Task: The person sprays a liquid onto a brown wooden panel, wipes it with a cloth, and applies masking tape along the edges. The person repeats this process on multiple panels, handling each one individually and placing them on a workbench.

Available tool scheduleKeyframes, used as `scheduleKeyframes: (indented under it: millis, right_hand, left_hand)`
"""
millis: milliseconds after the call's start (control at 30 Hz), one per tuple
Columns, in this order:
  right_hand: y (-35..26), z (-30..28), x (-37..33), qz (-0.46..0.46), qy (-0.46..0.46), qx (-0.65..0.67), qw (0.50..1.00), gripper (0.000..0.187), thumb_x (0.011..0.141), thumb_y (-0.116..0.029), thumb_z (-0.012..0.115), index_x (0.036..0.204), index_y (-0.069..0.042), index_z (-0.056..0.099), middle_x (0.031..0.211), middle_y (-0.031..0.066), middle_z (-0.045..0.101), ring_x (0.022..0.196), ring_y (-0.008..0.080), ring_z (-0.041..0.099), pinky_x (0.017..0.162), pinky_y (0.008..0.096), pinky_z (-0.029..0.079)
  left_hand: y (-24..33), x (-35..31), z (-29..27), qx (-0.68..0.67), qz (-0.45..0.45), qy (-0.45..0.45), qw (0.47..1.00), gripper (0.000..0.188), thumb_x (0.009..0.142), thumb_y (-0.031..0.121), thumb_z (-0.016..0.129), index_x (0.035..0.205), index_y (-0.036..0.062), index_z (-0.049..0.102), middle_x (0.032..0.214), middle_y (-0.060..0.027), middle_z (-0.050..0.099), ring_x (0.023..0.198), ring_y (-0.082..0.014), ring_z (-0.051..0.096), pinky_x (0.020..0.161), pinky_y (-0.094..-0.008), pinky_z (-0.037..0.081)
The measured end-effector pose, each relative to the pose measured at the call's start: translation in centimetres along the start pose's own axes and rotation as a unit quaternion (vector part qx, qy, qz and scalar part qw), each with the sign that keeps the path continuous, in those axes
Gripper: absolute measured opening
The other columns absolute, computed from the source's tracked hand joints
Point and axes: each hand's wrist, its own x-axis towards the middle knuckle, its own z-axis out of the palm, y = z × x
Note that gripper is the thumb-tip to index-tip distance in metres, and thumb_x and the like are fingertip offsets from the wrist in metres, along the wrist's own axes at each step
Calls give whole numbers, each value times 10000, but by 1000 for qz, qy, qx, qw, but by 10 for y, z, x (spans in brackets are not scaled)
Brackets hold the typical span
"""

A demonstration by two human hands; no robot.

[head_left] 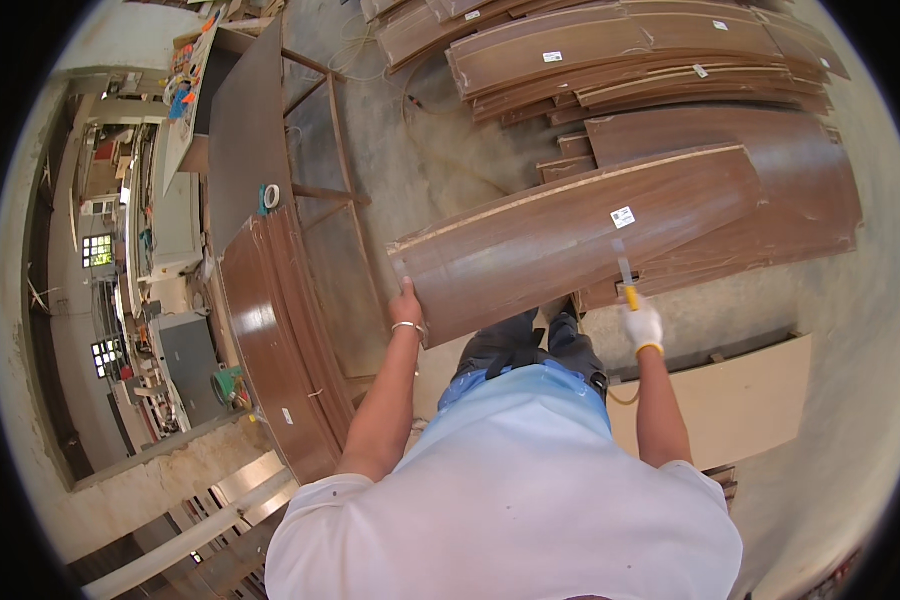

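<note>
A long brown wooden panel [560, 250] with a small white label [622, 217] is tilted across in front of me, its right part over other brown panels. My left hand [407, 306] is bare, with a band at the wrist, and closes on the panel's left end, thumb on the face. In a white glove with a yellow cuff, my right hand [643, 325] is wrapped round a yellow-handled tool with a flat grey blade [625, 270]. The blade points away from me, over the panel's near edge below the label. Whether it touches the panel I cannot tell.
Brown panels are stacked at the far right [660, 50]. More brown panels [270, 340] lean at my left by a frame [338, 130], with a tape roll [271, 196] on top. A pale board [740, 400] lies to my right. A thin hose [415, 105] crosses the floor.
</note>
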Motion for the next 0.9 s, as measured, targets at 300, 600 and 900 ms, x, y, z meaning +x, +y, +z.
scheduleKeyframes:
  millis: [300,600,900]
  right_hand:
    - [87,2,118,256,-47,650,714,178,1086,-330,575,1226,-259,660,815,8,562,672,179,573,535,371,477]
    - [40,78,170,265,12,593,760,371,1074,-384,664,1304,-93,660,1211,52,728,1090,303,704,969,522,583]
    - [-138,144,29,90,-103,481,866,380,1040,-392,667,1279,-97,670,1122,40,712,990,254,679,817,429,568]
  left_hand:
    - [17,-29,-4,-2,8,77,997,721,1018,607,625,1030,-100,765,1005,-361,735,991,-515,703,907,-532,527]
    - [-45,-30,-63,-38,-20,135,990,694,999,602,654,795,-62,662,833,-333,671,827,-509,657,777,-549,502]
    - [-203,-14,-219,-120,-83,252,957,650,1050,572,582,841,-32,701,827,-295,693,817,-508,673,719,-559,491]
